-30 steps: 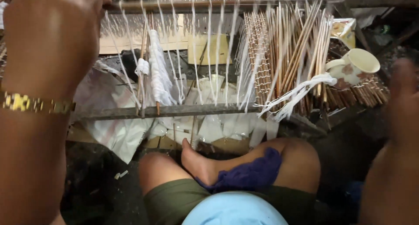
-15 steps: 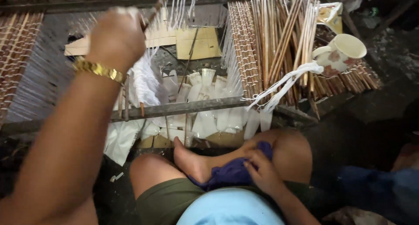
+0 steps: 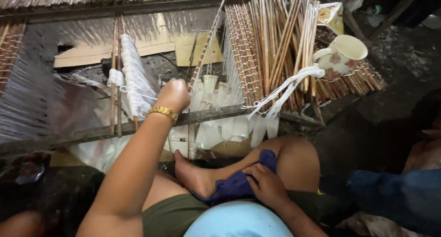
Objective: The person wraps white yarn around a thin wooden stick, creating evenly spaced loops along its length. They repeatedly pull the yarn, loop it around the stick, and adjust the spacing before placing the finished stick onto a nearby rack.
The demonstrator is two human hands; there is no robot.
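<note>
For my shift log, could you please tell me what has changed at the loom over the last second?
The left hand came down from the top bar to the slanting reed. The right hand dropped onto the blue cloth. The mug and stick bundle stayed put.

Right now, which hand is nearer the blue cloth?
Right. The right hand rests on the blue cloth in the lap; the left hand is raised at the loom's white threads, well above it.

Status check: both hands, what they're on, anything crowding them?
Left hand fisted on thin reed stick at loom's dark wooden crossbar. Right hand resting on dark blue cloth in lap. White thread bundle close by.
</note>
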